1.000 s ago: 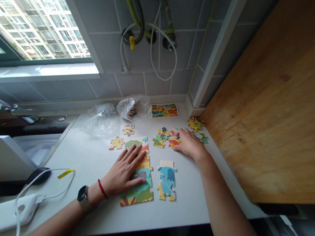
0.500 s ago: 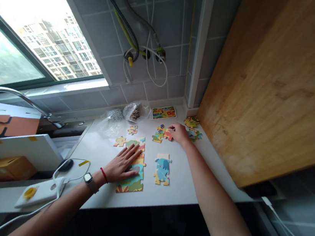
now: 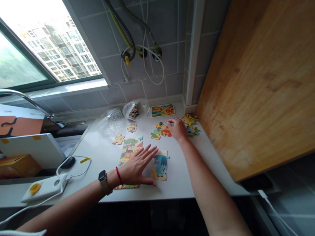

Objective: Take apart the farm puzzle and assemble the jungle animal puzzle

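Note:
My left hand [image 3: 136,166] is open, palm down with fingers spread. It covers part of a joined jigsaw section [image 3: 127,151], and its fingertips reach the edge of a blue elephant section [image 3: 161,165]. Whether it touches them I cannot tell. Farther back, the fingers of my right hand [image 3: 177,129] are curled into a pinch; anything between them is too small to make out. Just left of those fingertips lies a cluster of puzzle pieces [image 3: 157,134] with green, yellow and red parts. A loose yellow piece [image 3: 119,139] and a small pink-and-yellow piece [image 3: 132,128] lie farther left.
A picture card [image 3: 162,111] and a clear plastic bag [image 3: 132,110] with stacked pieces lie by the wall. More pieces [image 3: 190,119] sit beside the wooden panel [image 3: 267,78]. At left are a faucet [image 3: 18,95], boxes [image 3: 11,166] and a white power strip [image 3: 45,190].
My left hand has slid right, from the joined section towards the elephant section. My right hand has drawn slightly back from the piece cluster, uncovering its red part.

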`<state>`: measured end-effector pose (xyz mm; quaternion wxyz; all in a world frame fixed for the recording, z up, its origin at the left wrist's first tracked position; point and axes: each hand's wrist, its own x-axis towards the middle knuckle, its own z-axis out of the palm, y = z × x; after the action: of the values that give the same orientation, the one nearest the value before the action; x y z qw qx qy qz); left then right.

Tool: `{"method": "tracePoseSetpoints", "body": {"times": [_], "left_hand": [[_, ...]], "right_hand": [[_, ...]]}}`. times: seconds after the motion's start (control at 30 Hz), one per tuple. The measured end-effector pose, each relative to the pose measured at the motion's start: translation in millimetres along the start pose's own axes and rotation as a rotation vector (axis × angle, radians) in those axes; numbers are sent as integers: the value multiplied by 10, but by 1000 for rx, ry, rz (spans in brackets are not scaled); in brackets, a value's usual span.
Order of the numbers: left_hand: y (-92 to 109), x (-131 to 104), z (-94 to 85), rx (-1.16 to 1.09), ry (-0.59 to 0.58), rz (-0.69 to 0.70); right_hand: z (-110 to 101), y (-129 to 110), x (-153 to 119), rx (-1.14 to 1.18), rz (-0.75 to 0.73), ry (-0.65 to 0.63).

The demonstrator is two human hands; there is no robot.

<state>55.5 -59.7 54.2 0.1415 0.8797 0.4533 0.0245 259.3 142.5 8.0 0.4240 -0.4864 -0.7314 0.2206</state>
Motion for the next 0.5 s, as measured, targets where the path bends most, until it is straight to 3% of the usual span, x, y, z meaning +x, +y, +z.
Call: {"method": "tracePoseSetpoints", "body": {"times": [0.2, 0.5], "left_hand": [[14, 130, 77, -91, -6, -33], [-35, 343, 141, -45, 15, -121]], "right_hand": [[52, 18, -1, 39, -17, 0], [80, 56, 19, 220, 42, 82]]}}
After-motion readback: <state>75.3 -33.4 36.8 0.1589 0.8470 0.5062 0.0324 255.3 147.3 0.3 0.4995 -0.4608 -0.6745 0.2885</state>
